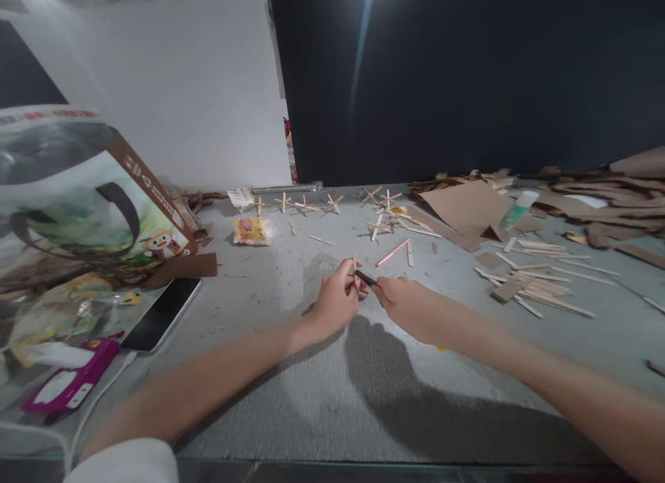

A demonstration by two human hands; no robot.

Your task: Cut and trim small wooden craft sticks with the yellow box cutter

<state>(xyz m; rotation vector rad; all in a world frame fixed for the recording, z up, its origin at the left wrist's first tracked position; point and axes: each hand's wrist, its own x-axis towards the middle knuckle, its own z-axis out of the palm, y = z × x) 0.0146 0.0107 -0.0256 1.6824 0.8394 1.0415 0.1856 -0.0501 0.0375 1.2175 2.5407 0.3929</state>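
Note:
Near the middle of the grey table (291, 414), my left hand (337, 296) is closed around a small wooden stick (355, 262), which stands up between its fingers. My right hand (405, 299) grips a dark, narrow tool (366, 278), and the tool's far end touches or nearly touches the stick. Its exact contact is too small to tell. Beyond the hands lie a pink-and-white striped stick (393, 253) and a short flat wooden stick (410, 253). Several crossed-stick pieces (333, 204) stand farther back.
Loose wooden sticks (558, 303), a glue stick (520, 210) and brown cardboard (465, 209) are at the right. On the left are a phone (162, 315), a purple device (73, 380) with a white cable, and a large printed bag (93, 192). A yellow packet (253, 231) lies behind.

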